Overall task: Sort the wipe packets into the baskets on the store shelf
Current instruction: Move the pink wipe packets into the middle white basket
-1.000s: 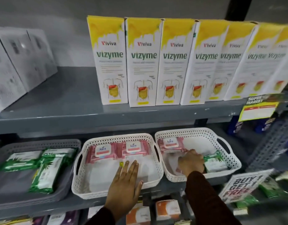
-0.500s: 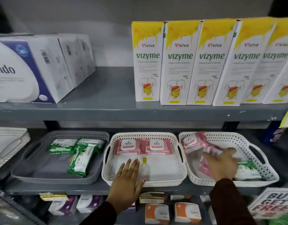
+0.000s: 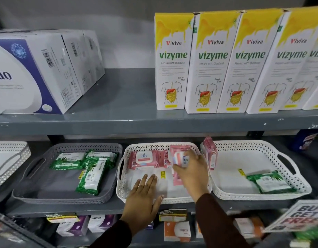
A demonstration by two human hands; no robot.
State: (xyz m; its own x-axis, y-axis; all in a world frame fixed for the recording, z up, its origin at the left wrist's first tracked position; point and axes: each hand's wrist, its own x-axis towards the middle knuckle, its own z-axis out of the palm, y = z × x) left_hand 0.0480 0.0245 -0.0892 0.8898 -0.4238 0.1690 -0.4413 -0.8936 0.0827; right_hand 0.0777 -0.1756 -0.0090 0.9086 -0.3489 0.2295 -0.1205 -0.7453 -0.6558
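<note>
Right hand grip clamped on pink "kara" packet, left hand splayed flat, "vizyme" boxes above

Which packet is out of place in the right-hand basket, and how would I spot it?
On the lower shelf, find the rightmost white basket. Near its front right corner lies a green wipe packet, flat; the basket's only other packet, the pink packet, stands against the left wall.

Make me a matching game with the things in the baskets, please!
1. grey basket
2. right hand
3. left hand
4. right basket

a. flat on the middle basket's front
b. holds green packets only
c. grips a pink packet
d. one green and one pink inside

Pairs: 1-b, 2-c, 3-a, 4-d
</note>
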